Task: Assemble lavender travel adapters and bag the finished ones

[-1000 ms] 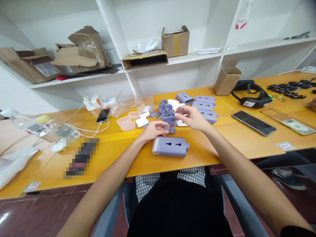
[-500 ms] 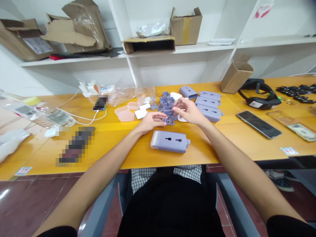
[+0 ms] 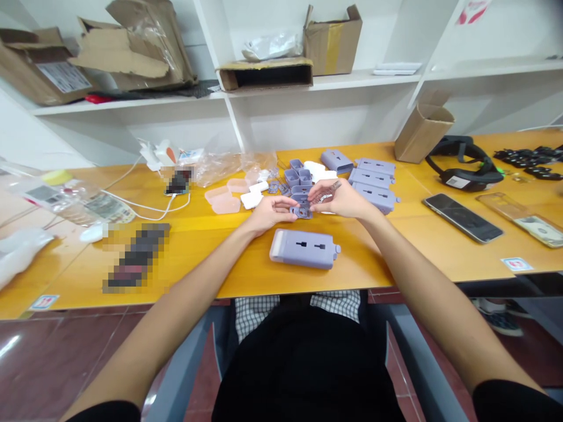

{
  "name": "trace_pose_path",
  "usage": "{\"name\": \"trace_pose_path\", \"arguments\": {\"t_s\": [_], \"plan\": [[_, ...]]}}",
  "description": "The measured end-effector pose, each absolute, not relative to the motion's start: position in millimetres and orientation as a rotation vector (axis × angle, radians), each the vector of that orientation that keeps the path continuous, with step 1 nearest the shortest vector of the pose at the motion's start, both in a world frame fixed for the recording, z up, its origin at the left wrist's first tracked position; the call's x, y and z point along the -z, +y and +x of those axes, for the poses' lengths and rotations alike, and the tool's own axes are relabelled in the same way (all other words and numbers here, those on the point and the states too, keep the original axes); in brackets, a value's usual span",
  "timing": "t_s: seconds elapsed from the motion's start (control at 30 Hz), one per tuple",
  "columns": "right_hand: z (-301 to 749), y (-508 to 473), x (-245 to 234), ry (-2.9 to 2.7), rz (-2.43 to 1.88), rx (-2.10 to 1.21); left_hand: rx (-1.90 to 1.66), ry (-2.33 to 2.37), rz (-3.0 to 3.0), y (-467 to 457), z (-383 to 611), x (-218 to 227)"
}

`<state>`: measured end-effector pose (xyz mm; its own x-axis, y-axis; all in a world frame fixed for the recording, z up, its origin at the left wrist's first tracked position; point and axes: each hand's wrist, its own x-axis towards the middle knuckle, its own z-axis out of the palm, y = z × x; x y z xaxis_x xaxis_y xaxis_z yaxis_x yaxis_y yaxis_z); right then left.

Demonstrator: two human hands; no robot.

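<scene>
My left hand is closed, thumb and fingertips at the left edge of a small flat purple plastic part with a ring-shaped opening. Opposite it, my right hand has its fingers curled together close to that part's right side; what they pinch, if anything, is too small to make out. Nearer to me, a purple plastic case with two dark slots and a pale translucent left end lies on the table. Just behind my hands stand several small purple cups.
More purple cases lie behind my right hand. Pinkish translucent covers and white pieces sit left of the cups. A phone, a black headset and an upright cardboard box are at right; a clear bottle lies left.
My right hand has lowered slightly and come closer to the flat purple part. My left hand stays at that part's left edge. The purple case has not moved on the table.
</scene>
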<state>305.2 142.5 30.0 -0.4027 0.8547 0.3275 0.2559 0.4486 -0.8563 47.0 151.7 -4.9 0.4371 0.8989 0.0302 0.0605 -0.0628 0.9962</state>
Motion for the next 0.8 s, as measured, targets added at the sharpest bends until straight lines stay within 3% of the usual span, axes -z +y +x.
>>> {"name": "trace_pose_path", "arguments": {"t_s": [0.23, 0.8], "plan": [[302, 140, -33, -1.864, -0.883, -1.075, -0.865, 0.9, 1.425, 153, 47, 4], [300, 144, -24, -1.938, -0.915, -0.983, -0.861, 0.872, 1.427, 156, 47, 8]]}}
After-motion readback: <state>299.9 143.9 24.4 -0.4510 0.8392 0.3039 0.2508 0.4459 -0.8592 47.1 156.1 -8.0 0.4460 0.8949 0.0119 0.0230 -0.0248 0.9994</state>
